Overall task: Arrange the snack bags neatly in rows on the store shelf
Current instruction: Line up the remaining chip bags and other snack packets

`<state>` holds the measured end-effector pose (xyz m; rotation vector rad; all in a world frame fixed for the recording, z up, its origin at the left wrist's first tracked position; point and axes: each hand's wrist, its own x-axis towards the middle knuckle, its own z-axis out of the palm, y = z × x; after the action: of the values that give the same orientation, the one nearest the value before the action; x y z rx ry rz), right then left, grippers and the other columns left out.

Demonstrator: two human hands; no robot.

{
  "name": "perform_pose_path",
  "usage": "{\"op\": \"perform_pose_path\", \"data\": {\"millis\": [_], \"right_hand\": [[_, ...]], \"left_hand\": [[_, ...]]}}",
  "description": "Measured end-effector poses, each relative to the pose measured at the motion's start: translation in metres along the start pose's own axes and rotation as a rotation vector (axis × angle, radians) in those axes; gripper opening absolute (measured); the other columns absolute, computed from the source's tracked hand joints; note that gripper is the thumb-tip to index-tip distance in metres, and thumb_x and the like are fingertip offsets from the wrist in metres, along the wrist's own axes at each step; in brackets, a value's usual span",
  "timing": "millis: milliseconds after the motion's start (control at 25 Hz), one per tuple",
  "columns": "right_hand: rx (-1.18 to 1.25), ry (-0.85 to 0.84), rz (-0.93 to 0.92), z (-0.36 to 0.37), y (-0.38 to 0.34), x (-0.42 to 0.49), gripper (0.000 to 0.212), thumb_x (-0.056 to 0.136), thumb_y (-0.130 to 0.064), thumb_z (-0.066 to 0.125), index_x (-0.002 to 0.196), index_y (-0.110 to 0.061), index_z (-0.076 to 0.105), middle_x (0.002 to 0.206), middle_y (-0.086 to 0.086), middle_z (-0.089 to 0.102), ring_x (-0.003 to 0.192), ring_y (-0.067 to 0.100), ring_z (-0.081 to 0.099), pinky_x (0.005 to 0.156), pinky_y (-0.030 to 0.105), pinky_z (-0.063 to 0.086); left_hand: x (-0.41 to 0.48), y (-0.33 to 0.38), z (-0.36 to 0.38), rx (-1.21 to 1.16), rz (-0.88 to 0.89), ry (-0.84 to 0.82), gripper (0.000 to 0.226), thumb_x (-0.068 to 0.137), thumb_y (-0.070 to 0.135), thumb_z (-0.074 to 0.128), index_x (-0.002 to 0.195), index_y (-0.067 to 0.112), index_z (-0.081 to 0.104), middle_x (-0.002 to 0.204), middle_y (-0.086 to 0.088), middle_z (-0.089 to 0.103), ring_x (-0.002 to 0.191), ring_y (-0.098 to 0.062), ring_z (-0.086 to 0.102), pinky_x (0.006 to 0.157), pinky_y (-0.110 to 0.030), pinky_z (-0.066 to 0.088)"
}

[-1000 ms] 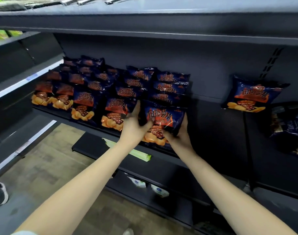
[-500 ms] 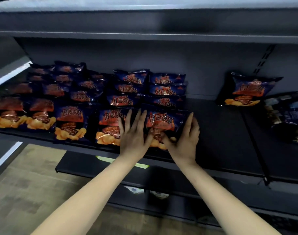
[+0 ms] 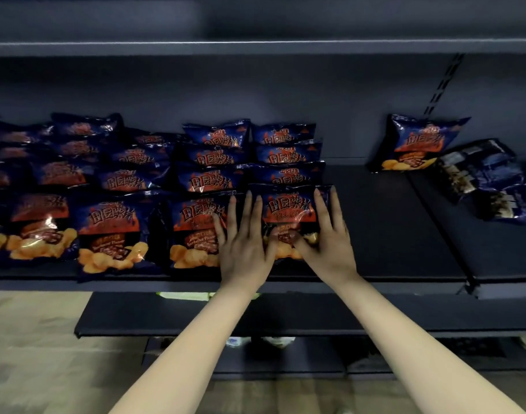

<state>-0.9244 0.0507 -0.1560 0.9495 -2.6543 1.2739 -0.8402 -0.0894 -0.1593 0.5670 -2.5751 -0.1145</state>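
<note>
Several dark blue and orange snack bags lie in overlapping rows on the dark shelf (image 3: 387, 234). The front bag of the rightmost row (image 3: 288, 210) lies flat under both my hands. My left hand (image 3: 244, 237) presses on its left edge with straight fingers, partly over the neighbouring bag (image 3: 193, 228). My right hand (image 3: 327, 234) lies flat on its right side, thumb across the lower print. One more bag of the same kind (image 3: 417, 141) leans against the back wall to the right, apart from the rows.
Darker blue packets (image 3: 489, 177) lie in a loose heap on the adjoining shelf section at the right. A slotted upright (image 3: 444, 82) runs up the back wall. A lower shelf (image 3: 285, 312) juts out below, above a wooden floor (image 3: 31, 339).
My view has moved closer and squarer to the shelf. Both hands went from gripping the front bag's sides to lying flat on it, and the bag settled at the front of its row.
</note>
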Motion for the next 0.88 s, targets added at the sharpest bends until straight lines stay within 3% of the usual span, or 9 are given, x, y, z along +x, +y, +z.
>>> {"op": "perform_pose_path", "data": {"millis": [280, 520, 720, 800, 880], "right_hand": [[-0.001, 0.009, 0.01, 0.005, 0.001, 0.003, 0.086, 0.075, -0.068, 0.046, 0.14, -0.057, -0.009, 0.152, -0.023, -0.018, 0.145, 0.016, 0.005, 0.111, 0.055, 0.026], [0.074, 0.134, -0.031, 0.006, 0.003, 0.001, 0.082, 0.077, -0.066, 0.05, 0.144, -0.05, 0.005, 0.157, -0.013, -0.004, 0.145, 0.014, 0.007, 0.111, 0.056, 0.026], [0.171, 0.189, -0.028, 0.005, 0.008, 0.001, 0.073, 0.082, -0.059, 0.051, 0.143, -0.05, 0.012, 0.156, -0.017, -0.005, 0.145, 0.015, 0.008, 0.11, 0.054, 0.03], [0.233, 0.196, -0.027, 0.003, 0.008, -0.001, 0.069, 0.085, -0.054, 0.05, 0.144, -0.047, 0.016, 0.156, -0.017, -0.005, 0.145, 0.013, 0.008, 0.113, 0.046, 0.028], [0.323, 0.217, -0.009, -0.001, 0.008, -0.004, 0.065, 0.087, -0.049, 0.05, 0.144, -0.042, 0.021, 0.156, -0.016, -0.003, 0.143, 0.002, 0.007, 0.112, 0.023, 0.025]], "left_hand": [[0.002, -0.001, 0.005, 0.012, 0.008, -0.005, 0.067, 0.095, 0.054, 0.006, 0.147, 0.014, 0.014, 0.156, -0.002, 0.013, 0.144, -0.022, -0.004, 0.114, -0.049, -0.008], [-0.002, -0.004, 0.001, -0.061, 0.019, 0.021, 0.067, 0.095, 0.053, 0.006, 0.148, 0.013, 0.005, 0.157, -0.002, -0.003, 0.144, -0.022, -0.009, 0.114, -0.045, -0.014], [-0.006, -0.002, -0.003, -0.085, 0.058, 0.054, 0.064, 0.096, 0.05, 0.007, 0.148, 0.012, 0.01, 0.156, -0.004, 0.004, 0.145, -0.02, -0.005, 0.115, -0.043, -0.012], [-0.006, -0.001, -0.008, -0.075, 0.097, 0.077, 0.06, 0.096, 0.045, 0.018, 0.148, 0.014, 0.011, 0.156, -0.003, 0.006, 0.145, -0.018, -0.006, 0.115, -0.043, -0.012], [-0.002, 0.008, -0.016, -0.076, 0.116, 0.101, 0.062, 0.093, 0.041, 0.026, 0.148, 0.017, 0.01, 0.156, -0.002, 0.006, 0.145, -0.017, -0.007, 0.115, -0.043, -0.011]]}}
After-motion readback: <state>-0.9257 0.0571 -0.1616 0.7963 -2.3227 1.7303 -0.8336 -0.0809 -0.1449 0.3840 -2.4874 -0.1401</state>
